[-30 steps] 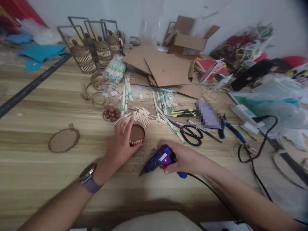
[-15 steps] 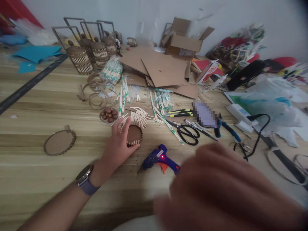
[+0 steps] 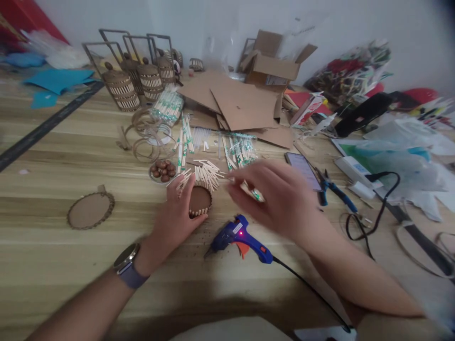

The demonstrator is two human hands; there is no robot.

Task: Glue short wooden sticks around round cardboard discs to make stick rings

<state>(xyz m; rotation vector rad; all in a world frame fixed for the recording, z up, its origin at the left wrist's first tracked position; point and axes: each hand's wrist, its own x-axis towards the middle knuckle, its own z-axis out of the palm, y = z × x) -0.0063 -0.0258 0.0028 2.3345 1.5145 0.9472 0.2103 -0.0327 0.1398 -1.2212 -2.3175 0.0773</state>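
My left hand (image 3: 179, 203) curls its thumb and fingers round the near and left sides of a small round brown base (image 3: 200, 200), with short wooden stick pieces standing along its rim. Blurred by motion, my right hand (image 3: 272, 196) hovers right of the base with bent fingers; whether anything is between the fingertips cannot be made out. Cut stick pieces (image 3: 209, 174) lie in a loose pile just behind the base. Below my right hand, a blue hot glue gun (image 3: 236, 236) rests on its side with a red light on and its nozzle pointing left.
At left lies a cardboard disc with a braided edge (image 3: 90, 210). Behind are a bowl of brown balls (image 3: 162, 170), wrapped chopsticks (image 3: 185, 139), cardboard sheets (image 3: 245, 104) and lidded lantern-like baskets (image 3: 121, 87). Pliers (image 3: 337, 192), a phone (image 3: 304, 170) and a black cord (image 3: 309, 289) lie rightward.
My right hand has moved up and left from the lower right to beside the brown base, uncovering the glue gun's handle and cord. My left hand stays on the base.
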